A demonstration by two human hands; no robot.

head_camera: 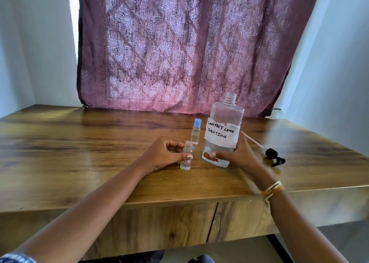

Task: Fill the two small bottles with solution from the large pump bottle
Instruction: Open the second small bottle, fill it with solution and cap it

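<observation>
The left hand [162, 154] is pinching the uncapped small bottle [186, 156] at table centre, thumb across its label. At three o'clock, the right hand [238, 154] is gripping the open large bottle [223, 131], fingers curled round its base. The capped small bottle [195, 132] is standing at twelve; the pump [272, 155] is lying further toward three on the wooden table [79, 143].

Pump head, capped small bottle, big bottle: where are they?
Pump head [273, 156]: head view, black top lying on the table.
Capped small bottle [195, 135]: head view, clear body.
Big bottle [221, 133]: head view, white label.
</observation>
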